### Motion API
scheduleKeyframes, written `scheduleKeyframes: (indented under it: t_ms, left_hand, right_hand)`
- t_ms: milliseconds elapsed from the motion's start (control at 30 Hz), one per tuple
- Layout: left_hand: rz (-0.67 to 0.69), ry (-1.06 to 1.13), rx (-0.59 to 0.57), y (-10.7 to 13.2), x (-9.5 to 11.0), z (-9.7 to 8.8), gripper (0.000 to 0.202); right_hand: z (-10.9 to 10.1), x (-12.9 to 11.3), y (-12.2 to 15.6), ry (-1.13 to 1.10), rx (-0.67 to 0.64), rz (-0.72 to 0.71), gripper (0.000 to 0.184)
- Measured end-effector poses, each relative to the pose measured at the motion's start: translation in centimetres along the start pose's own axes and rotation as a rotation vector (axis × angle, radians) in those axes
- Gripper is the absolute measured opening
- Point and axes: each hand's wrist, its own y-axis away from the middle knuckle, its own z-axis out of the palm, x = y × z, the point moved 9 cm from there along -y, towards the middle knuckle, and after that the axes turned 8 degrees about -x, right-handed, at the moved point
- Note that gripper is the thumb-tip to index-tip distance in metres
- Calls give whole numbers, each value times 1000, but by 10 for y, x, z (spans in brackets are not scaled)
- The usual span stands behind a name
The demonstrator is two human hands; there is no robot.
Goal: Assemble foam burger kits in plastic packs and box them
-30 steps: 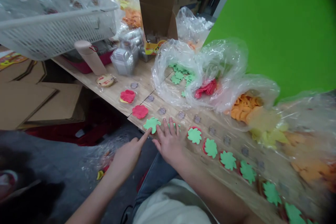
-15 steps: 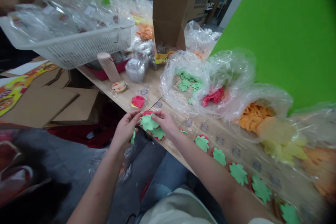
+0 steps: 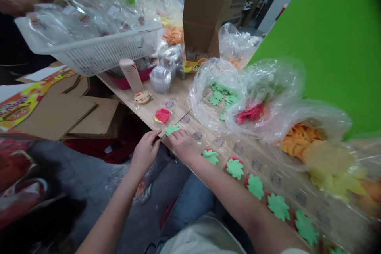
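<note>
My right hand (image 3: 183,145) rests at the table's near edge, its fingertips closed down on a green leaf-shaped foam piece (image 3: 172,129). Just left of it is my left hand (image 3: 145,151), index finger and thumb apart with a dark gap between them; its lower fingers are hidden. Beyond the hands lies a red scalloped foam piece (image 3: 162,115) over something yellow. Along the near edge to the right runs a row of stacks, each a green piece (image 3: 235,168) on red. Small greyish discs (image 3: 219,141) form a second row behind them.
Clear plastic bags hold green pieces (image 3: 218,96), red pieces (image 3: 250,113) and orange pieces (image 3: 297,141). A white basket (image 3: 104,53) of packages, a pink bottle (image 3: 131,74), clear containers (image 3: 160,77) and an open carton (image 3: 201,20) stand behind. Another person's hand (image 3: 22,3) shows far left.
My right hand has come down over the stack with the green piece. My left hand's fingers have parted from it, and the green piece under its palm no longer shows. The view has shifted slightly.
</note>
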Motion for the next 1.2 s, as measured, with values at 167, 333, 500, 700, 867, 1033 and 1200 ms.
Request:
scheduleKeyframes:
  t_ms: [167,333,500,700,867,1033,1200]
  left_hand:
    - [141,-311,-230,-2,22,24,58]
    - [126,-534,-334,2,20,36,63]
    - [163,-524,-384,3,22,43,67]
    - [18,-13,-13,-10,8,-7,43]
    - [-414,1179,113,-16,-21,-7,35]
    - [-382,1446,-142,-20,6,3,39]
    - [-326,970,-106,-31,-24,-7,47]
  right_hand:
    - [-14,22,33,-11,137,206,33]
    - [-10,30,43,20,48,282,45]
    - [-4,31,36,19,-12,281,45]
    - [-25,33,34,-173,47,279,41]
    - [-6,18,6,-936,23,341,40]
    - [31,22,-21,-1436,-80,509,18]
    - [26,54,-44,-1281,-86,505,13]
